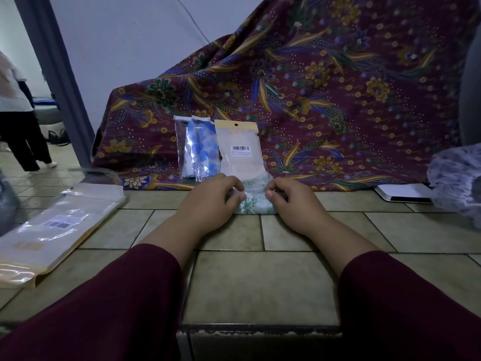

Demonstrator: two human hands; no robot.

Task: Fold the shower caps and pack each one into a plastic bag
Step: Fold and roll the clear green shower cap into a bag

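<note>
At the far edge of the tiled surface (260, 282), hard against the draped batik cloth (325, 87), lies a folded shower cap (256, 198) with a pale green leaf print. The left hand (210, 201) and right hand (292, 201) pinch it from either side, fingers curled onto the fabric. Just behind it two packed plastic bags lean upright on the cloth: one with a blue-patterned cap (199, 149), and a cream-topped bag (240, 149) bearing a barcode label whose print is too small to read. To the left, a stack of empty bags (52, 230) lies flat near the surface's left edge, its barcode sticker likewise illegible. At the right edge sit an unfolded cap (455, 188) and a flat white object (403, 194). Bare tiles lie open between the forearms and the near edge.
</note>
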